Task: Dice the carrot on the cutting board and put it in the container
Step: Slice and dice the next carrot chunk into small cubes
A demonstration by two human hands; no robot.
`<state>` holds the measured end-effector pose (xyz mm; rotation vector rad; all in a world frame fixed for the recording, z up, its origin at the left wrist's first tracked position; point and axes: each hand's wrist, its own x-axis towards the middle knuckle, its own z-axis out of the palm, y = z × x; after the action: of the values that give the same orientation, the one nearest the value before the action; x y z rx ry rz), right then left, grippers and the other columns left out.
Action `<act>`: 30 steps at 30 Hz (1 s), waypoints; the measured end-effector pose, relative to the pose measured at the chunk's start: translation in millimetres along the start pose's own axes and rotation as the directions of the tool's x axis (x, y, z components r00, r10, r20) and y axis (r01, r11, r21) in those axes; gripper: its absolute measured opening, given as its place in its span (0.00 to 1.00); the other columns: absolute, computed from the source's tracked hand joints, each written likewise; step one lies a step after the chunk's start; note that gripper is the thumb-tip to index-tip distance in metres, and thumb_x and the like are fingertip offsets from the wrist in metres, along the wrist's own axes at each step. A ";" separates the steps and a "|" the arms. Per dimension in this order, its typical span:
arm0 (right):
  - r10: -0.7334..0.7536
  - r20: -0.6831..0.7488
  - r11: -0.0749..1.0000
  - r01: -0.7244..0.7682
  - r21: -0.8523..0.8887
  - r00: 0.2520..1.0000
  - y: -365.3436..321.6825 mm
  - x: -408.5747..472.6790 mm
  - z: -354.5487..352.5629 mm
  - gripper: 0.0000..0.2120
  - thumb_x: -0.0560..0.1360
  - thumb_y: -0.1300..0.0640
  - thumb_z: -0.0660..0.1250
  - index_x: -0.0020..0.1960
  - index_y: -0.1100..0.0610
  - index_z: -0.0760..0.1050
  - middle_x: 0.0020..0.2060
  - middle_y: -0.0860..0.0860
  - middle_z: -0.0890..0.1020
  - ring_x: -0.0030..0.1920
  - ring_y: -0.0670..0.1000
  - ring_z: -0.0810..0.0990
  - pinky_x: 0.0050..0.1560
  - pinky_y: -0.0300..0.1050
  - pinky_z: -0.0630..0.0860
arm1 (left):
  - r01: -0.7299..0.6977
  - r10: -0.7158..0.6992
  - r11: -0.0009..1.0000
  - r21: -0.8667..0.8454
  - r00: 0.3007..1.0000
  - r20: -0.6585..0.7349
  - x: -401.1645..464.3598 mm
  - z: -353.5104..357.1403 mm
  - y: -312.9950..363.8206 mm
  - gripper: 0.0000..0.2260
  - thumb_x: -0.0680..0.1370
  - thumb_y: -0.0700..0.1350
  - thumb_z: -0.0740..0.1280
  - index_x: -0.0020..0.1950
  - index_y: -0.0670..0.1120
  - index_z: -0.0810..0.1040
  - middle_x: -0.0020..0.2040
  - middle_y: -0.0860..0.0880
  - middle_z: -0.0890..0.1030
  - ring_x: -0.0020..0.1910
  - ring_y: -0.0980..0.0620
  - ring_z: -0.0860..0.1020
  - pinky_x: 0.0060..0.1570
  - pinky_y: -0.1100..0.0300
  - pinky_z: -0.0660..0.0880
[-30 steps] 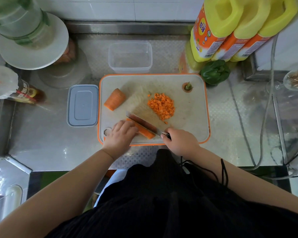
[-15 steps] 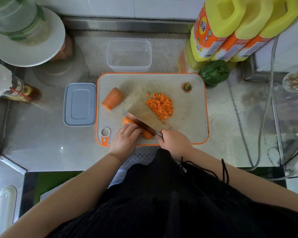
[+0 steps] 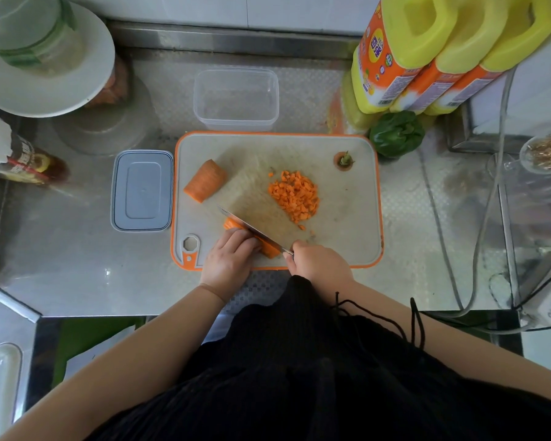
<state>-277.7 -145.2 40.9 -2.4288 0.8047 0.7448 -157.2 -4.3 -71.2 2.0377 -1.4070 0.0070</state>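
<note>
On the orange-rimmed cutting board (image 3: 347, 218), my left hand (image 3: 228, 261) presses down on a carrot piece (image 3: 269, 248) near the front edge. My right hand (image 3: 320, 264) grips the knife (image 3: 250, 226), whose blade lies lengthwise along that piece. A heap of diced carrot (image 3: 295, 195) sits mid-board. A thick carrot chunk (image 3: 205, 180) lies at the board's left, and the carrot top (image 3: 344, 160) at the far right corner. The clear container (image 3: 236, 98) stands behind the board with nothing in it.
A grey lid (image 3: 141, 190) lies left of the board. A green pepper (image 3: 396, 133) and yellow oil jugs (image 3: 427, 49) stand at the back right. A white plate (image 3: 45, 74) and a sauce bottle (image 3: 23, 160) are at the left. Cables (image 3: 477, 249) run along the right.
The knife has shifted slightly left along the carrot piece, and my left hand's fingers now cover more of it. The view has drifted a little.
</note>
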 end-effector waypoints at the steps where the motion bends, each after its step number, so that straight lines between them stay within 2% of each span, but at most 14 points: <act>1: 0.006 0.019 1.000 -0.006 0.003 1.000 -1.5 0.7 -1.8 0.15 0.83 0.49 0.52 0.53 0.59 0.71 0.37 0.51 0.73 0.40 0.54 0.77 0.38 0.47 0.71 | -0.002 0.002 1.000 -0.006 1.000 0.000 -0.3 0.1 -0.4 0.07 0.73 0.35 0.74 0.49 0.41 0.81 0.50 0.43 0.79 0.51 0.42 0.78 0.48 0.47 0.80; 5: 0.039 0.103 0.998 -0.043 0.042 0.994 -5.7 4.8 -10.3 0.14 0.83 0.51 0.52 0.54 0.60 0.71 0.38 0.51 0.73 0.41 0.54 0.74 0.40 0.47 0.69 | -0.007 0.007 1.000 -0.015 1.000 0.006 -0.5 0.0 -1.3 0.07 0.73 0.35 0.73 0.49 0.41 0.80 0.51 0.43 0.78 0.52 0.42 0.77 0.49 0.47 0.79; 10: 0.046 0.128 0.998 -0.051 0.038 0.991 -6.4 7.8 -15.4 0.13 0.83 0.52 0.52 0.45 0.57 0.68 0.32 0.49 0.68 0.40 0.55 0.74 0.40 0.47 0.68 | -0.008 0.008 1.000 -0.022 1.000 0.004 1.0 1.2 -1.0 0.05 0.74 0.35 0.72 0.49 0.40 0.80 0.50 0.43 0.78 0.51 0.42 0.77 0.50 0.48 0.79; 14: 0.064 0.159 0.996 -0.072 0.049 0.985 -9.6 13.4 -18.7 0.15 0.83 0.53 0.52 0.53 0.61 0.74 0.33 0.50 0.68 0.41 0.55 0.74 0.41 0.47 0.69 | -0.010 0.010 1.000 -0.021 1.000 0.003 0.7 3.1 -1.7 0.05 0.74 0.35 0.72 0.49 0.41 0.80 0.51 0.44 0.77 0.52 0.43 0.76 0.51 0.48 0.79; 16: 0.068 0.162 0.996 -0.076 0.050 0.984 -10.4 15.0 -18.7 0.15 0.83 0.52 0.53 0.52 0.60 0.74 0.33 0.50 0.68 0.40 0.55 0.73 0.41 0.47 0.69 | -0.005 0.005 1.000 -0.023 1.000 0.006 1.0 2.7 -1.8 0.06 0.74 0.35 0.72 0.49 0.41 0.81 0.51 0.44 0.77 0.52 0.43 0.76 0.51 0.48 0.78; 23: 0.072 0.110 0.995 -0.079 0.057 0.991 -9.3 18.1 -2.3 0.12 0.82 0.53 0.55 0.43 0.56 0.70 0.31 0.49 0.69 0.38 0.55 0.74 0.38 0.47 0.69 | -0.009 0.009 1.000 0.000 0.999 0.035 -0.7 1.4 -2.5 0.04 0.76 0.38 0.69 0.51 0.40 0.80 0.52 0.42 0.78 0.53 0.42 0.76 0.53 0.48 0.78; 26: 0.051 0.038 0.997 -0.052 0.048 0.998 -6.1 18.3 8.0 0.12 0.82 0.52 0.56 0.48 0.58 0.73 0.32 0.48 0.69 0.37 0.54 0.73 0.36 0.46 0.69 | 0.001 -0.003 1.000 0.029 0.998 0.055 -1.2 1.9 -3.4 0.06 0.75 0.36 0.72 0.51 0.40 0.81 0.51 0.41 0.79 0.53 0.42 0.76 0.53 0.47 0.78; 30: 0.031 0.037 0.996 -0.033 0.078 0.999 0.7 21.1 8.9 0.13 0.82 0.50 0.55 0.45 0.57 0.70 0.30 0.48 0.68 0.35 0.54 0.73 0.35 0.46 0.69 | 0.019 -0.020 0.999 0.027 0.999 0.045 -0.3 1.0 0.1 0.04 0.75 0.37 0.71 0.49 0.39 0.82 0.50 0.41 0.80 0.51 0.42 0.77 0.51 0.48 0.79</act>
<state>-266.8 -148.8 21.1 -2.3312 0.8448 0.7525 -157.8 -4.6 -72.1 2.0855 -1.4212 -0.0295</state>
